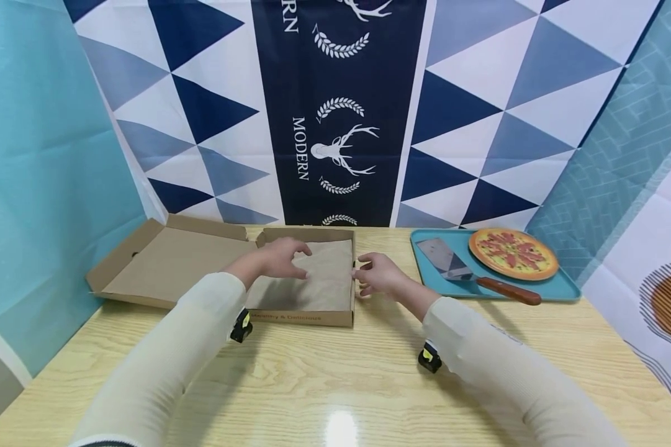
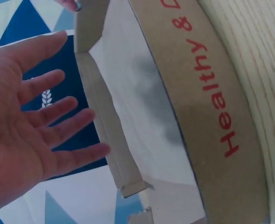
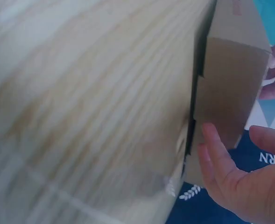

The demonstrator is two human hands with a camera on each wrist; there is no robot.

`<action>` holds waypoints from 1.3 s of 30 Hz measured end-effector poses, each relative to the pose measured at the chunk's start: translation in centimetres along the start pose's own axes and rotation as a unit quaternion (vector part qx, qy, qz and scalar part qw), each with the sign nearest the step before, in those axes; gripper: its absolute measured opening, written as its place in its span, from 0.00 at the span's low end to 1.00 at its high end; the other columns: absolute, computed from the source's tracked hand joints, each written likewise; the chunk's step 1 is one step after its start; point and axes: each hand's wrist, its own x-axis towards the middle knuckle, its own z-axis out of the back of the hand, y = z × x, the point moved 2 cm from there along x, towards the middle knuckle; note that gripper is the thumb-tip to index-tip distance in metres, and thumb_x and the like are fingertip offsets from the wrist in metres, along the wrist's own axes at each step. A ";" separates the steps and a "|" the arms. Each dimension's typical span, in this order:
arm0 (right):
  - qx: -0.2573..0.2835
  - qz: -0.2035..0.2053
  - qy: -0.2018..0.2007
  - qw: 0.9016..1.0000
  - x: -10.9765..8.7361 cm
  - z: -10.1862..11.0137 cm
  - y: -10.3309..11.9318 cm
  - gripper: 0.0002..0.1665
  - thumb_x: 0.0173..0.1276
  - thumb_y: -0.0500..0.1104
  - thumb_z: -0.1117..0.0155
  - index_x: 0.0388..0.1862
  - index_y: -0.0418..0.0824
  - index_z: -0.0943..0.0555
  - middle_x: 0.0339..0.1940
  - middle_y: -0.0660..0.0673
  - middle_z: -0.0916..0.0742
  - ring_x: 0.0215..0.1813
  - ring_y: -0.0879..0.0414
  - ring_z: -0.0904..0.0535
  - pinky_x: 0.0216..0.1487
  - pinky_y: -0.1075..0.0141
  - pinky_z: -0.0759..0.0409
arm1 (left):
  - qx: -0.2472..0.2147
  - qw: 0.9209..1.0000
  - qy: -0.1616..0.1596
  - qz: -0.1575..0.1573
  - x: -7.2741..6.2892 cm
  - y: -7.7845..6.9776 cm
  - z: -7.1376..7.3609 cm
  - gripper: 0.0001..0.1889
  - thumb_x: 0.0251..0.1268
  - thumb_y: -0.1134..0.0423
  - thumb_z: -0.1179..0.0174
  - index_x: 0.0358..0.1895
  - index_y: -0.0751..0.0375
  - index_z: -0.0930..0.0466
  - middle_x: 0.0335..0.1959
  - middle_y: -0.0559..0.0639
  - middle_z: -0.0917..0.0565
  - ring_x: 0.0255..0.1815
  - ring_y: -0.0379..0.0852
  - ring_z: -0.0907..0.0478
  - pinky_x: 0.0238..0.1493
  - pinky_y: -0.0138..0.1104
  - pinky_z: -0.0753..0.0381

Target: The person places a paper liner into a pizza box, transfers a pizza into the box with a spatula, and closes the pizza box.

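An opened cardboard pizza box (image 1: pixel 335 318) lies on the table with its lid (image 1: pixel 187 264) folded out to the left. Brown lining paper (image 1: pixel 329 279) covers its floor. My left hand (image 1: pixel 282 257) hovers above the box, fingers spread, and holds nothing; the left wrist view shows its bare palm beside the box walls. At the box's right side is my right hand (image 1: pixel 382 273). In the right wrist view its extended fingers (image 3: pixel 216 147) are right at the outer side wall (image 3: pixel 233 88), with the thumb held apart from them.
On the right, a blue tray (image 1: pixel 432 234) bears a pizza (image 1: pixel 513 254) and a pizza server (image 1: pixel 444 257) whose wooden handle (image 1: pixel 508 290) sticks out over the tray's front edge. Patterned cloth (image 1: pixel 335 124) hangs behind the wooden table (image 1: pixel 313 372).
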 end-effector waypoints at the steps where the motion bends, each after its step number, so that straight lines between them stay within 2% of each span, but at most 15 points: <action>1: -0.025 0.007 -0.006 1.000 -0.1 0.3 0.1 0.32 0.73 0.34 0.44 0.71 0.25 0.41 0.60 0.25 0.28 0.51 0.38 0.21 0.43 0.56 0.15 | -0.005 1.000 -0.015 -0.011 -0.1 0.0 0.0 0.27 0.62 0.59 0.34 0.61 0.70 0.27 0.60 0.64 0.24 0.61 0.63 0.28 0.62 0.48 0.29; 3: -0.078 0.028 -0.019 0.996 -0.3 0.9 0.3 0.29 0.72 0.36 0.41 0.67 0.24 0.35 0.59 0.26 0.26 0.47 0.40 0.20 0.39 0.57 0.15 | -0.015 0.999 -0.042 -0.024 -0.3 -0.1 0.1 0.26 0.60 0.60 0.33 0.60 0.70 0.25 0.59 0.64 0.23 0.58 0.63 0.25 0.60 0.47 0.27; 5: -0.148 0.053 -0.030 0.987 -0.7 1.5 0.6 0.27 0.70 0.39 0.38 0.63 0.25 0.29 0.57 0.28 0.24 0.47 0.42 0.20 0.40 0.56 0.16 | -0.019 0.997 -0.064 -0.031 -0.7 -0.3 0.1 0.26 0.59 0.61 0.32 0.59 0.71 0.25 0.58 0.64 0.23 0.56 0.63 0.24 0.59 0.47 0.26; 6: -0.183 0.065 -0.035 0.980 -0.9 1.8 0.7 0.27 0.69 0.41 0.37 0.61 0.26 0.27 0.57 0.29 0.23 0.46 0.43 0.20 0.41 0.56 0.16 | -0.016 0.997 -0.072 -0.033 -0.8 -0.4 0.2 0.26 0.58 0.61 0.32 0.59 0.70 0.24 0.58 0.64 0.23 0.56 0.62 0.24 0.58 0.47 0.26; 8: -0.245 0.086 -0.042 0.965 -1.4 2.4 1.0 0.28 0.68 0.44 0.35 0.60 0.28 0.25 0.57 0.30 0.22 0.50 0.41 0.20 0.47 0.53 0.18 | -0.010 0.996 -0.079 -0.031 -1.2 -0.7 0.2 0.27 0.58 0.59 0.32 0.59 0.70 0.25 0.58 0.64 0.23 0.58 0.61 0.26 0.60 0.47 0.28; 11: -0.320 0.117 -0.043 0.939 -2.3 3.0 1.5 0.31 0.67 0.49 0.34 0.61 0.30 0.25 0.59 0.30 0.21 0.55 0.39 0.21 0.53 0.51 0.22 | -0.001 0.997 -0.076 -0.018 -1.7 -0.9 0.1 0.30 0.59 0.55 0.32 0.62 0.67 0.26 0.61 0.65 0.26 0.62 0.61 0.29 0.64 0.50 0.31; 16: -0.387 0.162 -0.055 0.906 -4.0 3.9 2.5 0.36 0.66 0.50 0.33 0.64 0.29 0.28 0.61 0.30 0.22 0.59 0.36 0.24 0.58 0.46 0.25 | 0.023 0.997 -0.078 -0.002 -2.4 -1.3 -0.1 0.34 0.61 0.51 0.34 0.67 0.64 0.30 0.65 0.65 0.30 0.65 0.62 0.32 0.65 0.52 0.34; 21: -0.419 0.167 -0.078 0.889 -5.4 4.9 3.4 0.38 0.65 0.51 0.31 0.66 0.30 0.29 0.62 0.31 0.23 0.66 0.36 0.31 0.62 0.44 0.30 | 0.050 0.994 -0.095 -0.001 -2.6 -1.8 -0.5 0.34 0.61 0.49 0.34 0.67 0.64 0.30 0.65 0.64 0.30 0.64 0.61 0.31 0.65 0.51 0.32; 25: -0.455 0.173 -0.105 0.867 -6.5 5.7 3.6 0.37 0.63 0.53 0.30 0.64 0.31 0.26 0.60 0.33 0.21 0.63 0.37 0.27 0.59 0.43 0.27 | 0.068 0.992 -0.107 -0.004 -2.7 -2.5 -0.7 0.34 0.61 0.48 0.34 0.66 0.63 0.28 0.64 0.62 0.29 0.63 0.60 0.30 0.64 0.50 0.31; 27: -0.466 0.173 -0.117 0.860 -7.1 6.1 3.7 0.37 0.62 0.54 0.30 0.62 0.33 0.25 0.59 0.34 0.20 0.61 0.38 0.25 0.58 0.45 0.26 | 0.073 0.991 -0.115 -0.005 -2.8 -3.0 -0.8 0.33 0.61 0.47 0.34 0.65 0.63 0.28 0.63 0.62 0.29 0.63 0.59 0.29 0.64 0.50 0.31; 29: -0.470 0.177 -0.123 0.856 -7.7 6.5 3.7 0.36 0.62 0.54 0.29 0.61 0.33 0.24 0.57 0.35 0.19 0.58 0.39 0.23 0.56 0.45 0.25 | 0.076 0.990 -0.121 -0.006 -2.8 -3.4 -0.9 0.33 0.60 0.47 0.34 0.64 0.62 0.27 0.63 0.61 0.28 0.62 0.59 0.29 0.64 0.49 0.31; 32: -0.465 0.180 -0.118 0.859 -8.4 7.1 3.6 0.35 0.62 0.53 0.29 0.60 0.31 0.24 0.56 0.34 0.19 0.58 0.38 0.24 0.57 0.45 0.25 | 0.073 0.989 -0.126 -0.013 -2.9 -4.0 -1.0 0.33 0.60 0.46 0.33 0.64 0.62 0.26 0.63 0.61 0.28 0.62 0.58 0.29 0.63 0.49 0.30; 39: -0.472 0.171 -0.105 0.858 -9.6 9.2 3.4 0.36 0.64 0.52 0.31 0.62 0.29 0.26 0.57 0.31 0.19 0.59 0.37 0.24 0.56 0.43 0.25 | 0.068 0.989 -0.128 -0.036 -2.7 -5.4 -1.0 0.34 0.59 0.45 0.33 0.64 0.62 0.26 0.63 0.61 0.28 0.62 0.58 0.29 0.64 0.48 0.31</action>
